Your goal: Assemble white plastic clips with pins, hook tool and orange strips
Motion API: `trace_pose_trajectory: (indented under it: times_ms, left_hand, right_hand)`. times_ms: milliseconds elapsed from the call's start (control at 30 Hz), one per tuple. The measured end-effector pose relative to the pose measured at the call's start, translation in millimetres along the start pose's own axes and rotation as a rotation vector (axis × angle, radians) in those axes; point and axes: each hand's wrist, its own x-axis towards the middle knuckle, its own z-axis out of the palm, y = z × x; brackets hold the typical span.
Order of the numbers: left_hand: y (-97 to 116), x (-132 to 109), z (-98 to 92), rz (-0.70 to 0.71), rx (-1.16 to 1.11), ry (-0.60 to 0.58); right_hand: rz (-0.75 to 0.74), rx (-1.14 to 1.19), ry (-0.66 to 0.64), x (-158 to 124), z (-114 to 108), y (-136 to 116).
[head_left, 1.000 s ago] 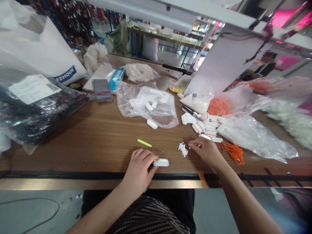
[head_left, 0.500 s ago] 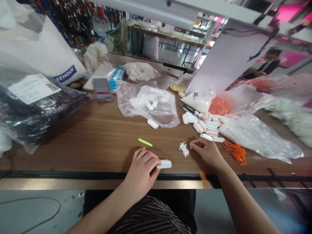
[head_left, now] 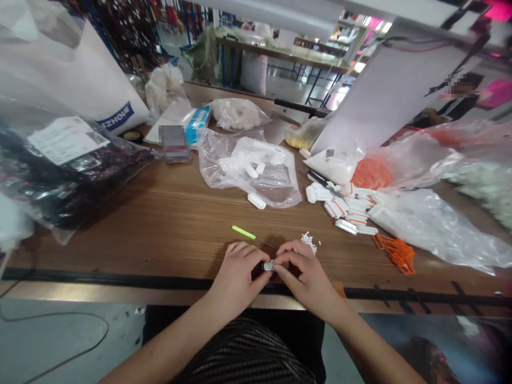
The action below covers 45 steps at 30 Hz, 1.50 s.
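Pinching a small white plastic case (head_left: pixel 268 265) from both sides, the person's left hand (head_left: pixel 236 274) and right hand (head_left: pixel 306 277) meet at the near edge of a brown wooden table (head_left: pixel 160 224). Fingertips of both hands press on the case, which sits just above the tabletop. Just beyond the hands lie a thin green-handled needle tool (head_left: pixel 245 233) and a little heap of tiny white plastic bits (head_left: pixel 309 241). Farther right are a pile of white cases with orange bands (head_left: pixel 349 207) and a cluster of orange plastic clips (head_left: pixel 394 252). A crumpled clear plastic bag (head_left: pixel 256 173) lies mid-table.
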Motion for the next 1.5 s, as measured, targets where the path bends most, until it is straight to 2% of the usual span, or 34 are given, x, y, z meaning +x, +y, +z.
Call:
trace_pose_trajectory:
  times_ms: [133,467,667,1000,1133,1200,1300,1400,1500]
  left_hand:
    - [0.3,0.3,0.7,0.0,0.002,0.023]
    - [-0.5,0.3,2.1,-0.021,-0.021,0.039]
    - [-2.1,-0.6,3.1,-0.035,-0.03,0.043]
    - [-0.6,-0.3,1.7,-0.056,-0.028,0.031]
    - [0.4,-0.1,0.4,-0.058,-0.027,0.028]
    - [0.7,0.4,0.4,-0.062,-0.021,0.02]
    - [0.5,1.1,1.5,-0.077,-0.009,0.005]
    - [0.1,1.5,2.4,-0.086,-0.002,-0.003]
    - [0.5,1.8,1.9,-0.087,0.004,-0.004]
  right_hand:
    - [-0.011,-0.065,0.015,2.1,8.5,3.4]
    - [-0.083,-0.143,0.031,5.8,7.2,-3.5]
    - [-0.114,-0.195,-0.032,6.4,4.3,-9.5]
    - [-0.256,-0.429,0.074,-4.7,7.7,-13.1]
    - [-0.138,-0.323,0.084,6.2,-15.4,13.3]
    - [-0.012,-0.358,0.179,17.5,-32.8,37.4]
    - [0.168,-0.32,0.133,34.3,-51.7,69.3]
    - [0.255,-0.238,0.087,43.9,-56.0,84.2]
    - [0.252,-0.24,0.066,47.4,-53.5,87.5]
